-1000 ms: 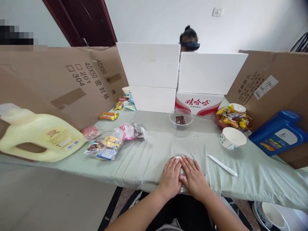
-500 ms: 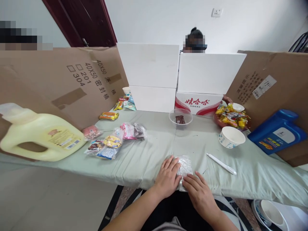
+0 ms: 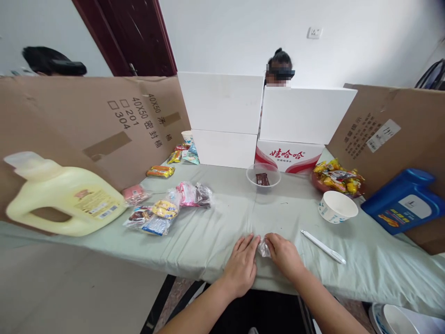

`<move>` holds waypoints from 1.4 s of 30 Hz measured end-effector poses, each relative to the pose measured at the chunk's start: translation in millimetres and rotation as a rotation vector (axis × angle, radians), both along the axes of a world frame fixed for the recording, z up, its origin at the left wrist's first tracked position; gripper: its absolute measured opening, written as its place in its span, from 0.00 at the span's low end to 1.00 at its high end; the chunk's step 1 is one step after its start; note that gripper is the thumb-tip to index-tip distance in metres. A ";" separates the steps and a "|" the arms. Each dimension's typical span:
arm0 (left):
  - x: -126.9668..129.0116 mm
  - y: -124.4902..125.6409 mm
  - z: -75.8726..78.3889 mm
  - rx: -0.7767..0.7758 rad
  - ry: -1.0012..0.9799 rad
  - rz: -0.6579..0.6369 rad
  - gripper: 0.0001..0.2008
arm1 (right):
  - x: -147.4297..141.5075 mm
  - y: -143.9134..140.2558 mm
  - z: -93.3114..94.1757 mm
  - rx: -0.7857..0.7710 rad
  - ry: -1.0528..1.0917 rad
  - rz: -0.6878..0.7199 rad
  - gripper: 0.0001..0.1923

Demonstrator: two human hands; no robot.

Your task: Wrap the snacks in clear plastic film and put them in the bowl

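Observation:
Both of my hands rest on the pale green cloth [image 3: 215, 218] near the table's front edge. A small crumpled clear plastic bag [image 3: 263, 249] lies between them. My right hand [image 3: 285, 254] pinches the bag with curled fingers. My left hand [image 3: 242, 265] lies flat beside it, its fingertips touching the bag's left side. A white pen [image 3: 323, 247] lies on the cloth just right of my right hand.
A white paper bowl [image 3: 336, 207], a clear bowl [image 3: 263, 175] holding a dark sweet, a red dish of wrapped sweets [image 3: 337, 178], snack bags [image 3: 163, 208], a yellow jug [image 3: 64, 197] and a blue jug [image 3: 405, 200] sit on the table. Cardboard and white boxes wall it in. Two people's heads show behind.
My hands lay flat over the bag, then drew apart; now the bag is bunched small between my fingers. The camera tipped slightly, and a second person's head came into view at left.

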State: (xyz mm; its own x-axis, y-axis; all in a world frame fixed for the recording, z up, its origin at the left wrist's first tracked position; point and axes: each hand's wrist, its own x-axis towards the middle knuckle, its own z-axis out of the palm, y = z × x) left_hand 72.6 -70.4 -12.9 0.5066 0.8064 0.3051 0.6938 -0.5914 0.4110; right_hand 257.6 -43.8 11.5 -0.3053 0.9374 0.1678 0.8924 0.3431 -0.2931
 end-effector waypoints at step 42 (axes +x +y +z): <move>-27.4 8.0 -48.7 0.507 0.069 0.090 0.14 | 96.4 -6.1 34.8 0.354 -0.012 -0.128 0.21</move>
